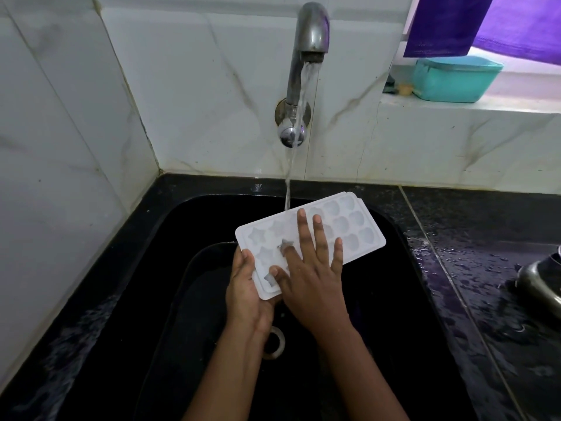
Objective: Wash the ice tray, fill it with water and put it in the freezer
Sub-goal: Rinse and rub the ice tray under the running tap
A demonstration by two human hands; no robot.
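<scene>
Head view | left hand [246, 288] pinched ice tray [358, 235] corner, right hand [314, 276] lay spread flat on it | risk — wet one-corner grip could slip, tray falling into sink [403, 278].

Free room in the sink [394, 299] right of the ice tray [349, 226] | tap [312, 28] and its falling water [287, 189] block the way from above at the back | tiled wall [60, 177] shuts the left | wet worktop [473, 268] open on the right, steel vessel [540, 284] at its edge
</scene>
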